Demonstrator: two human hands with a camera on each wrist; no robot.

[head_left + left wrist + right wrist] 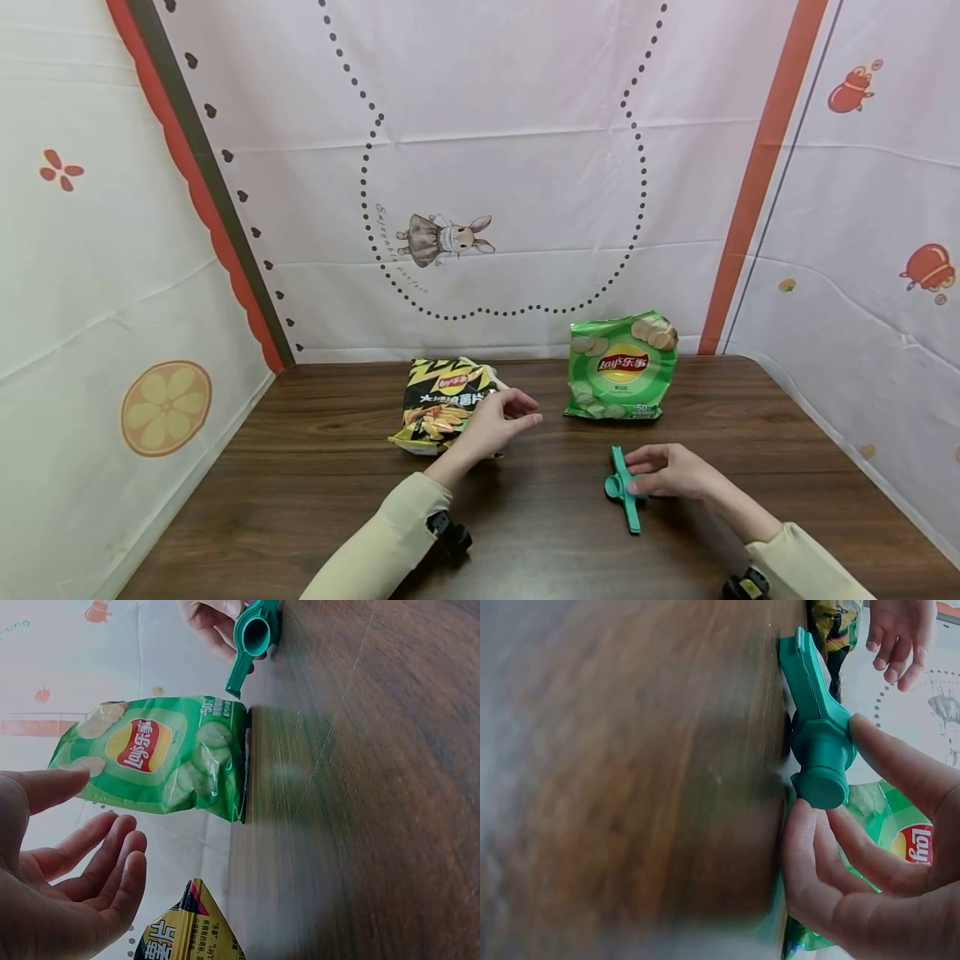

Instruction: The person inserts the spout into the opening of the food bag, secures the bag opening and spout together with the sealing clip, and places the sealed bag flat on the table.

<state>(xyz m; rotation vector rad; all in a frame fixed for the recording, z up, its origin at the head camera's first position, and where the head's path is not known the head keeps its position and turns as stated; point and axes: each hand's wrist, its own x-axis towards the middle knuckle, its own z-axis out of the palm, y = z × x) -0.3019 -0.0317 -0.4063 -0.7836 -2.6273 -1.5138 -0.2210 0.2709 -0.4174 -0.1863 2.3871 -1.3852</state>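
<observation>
A teal-green bag clip with a round spout lies on the wooden table. My right hand pinches its middle, the thumb on one side and curled fingers on the other, as the right wrist view shows. Over the right side of a black and yellow chip bag, my left hand hovers with loosely bent fingers and holds nothing. It hides part of that bag. A green chip bag stands upright behind the clip, apart from both hands in the head view.
The dark wooden table meets a printed white cloth at its back edge. Further cloth hangs along the left side and the right side.
</observation>
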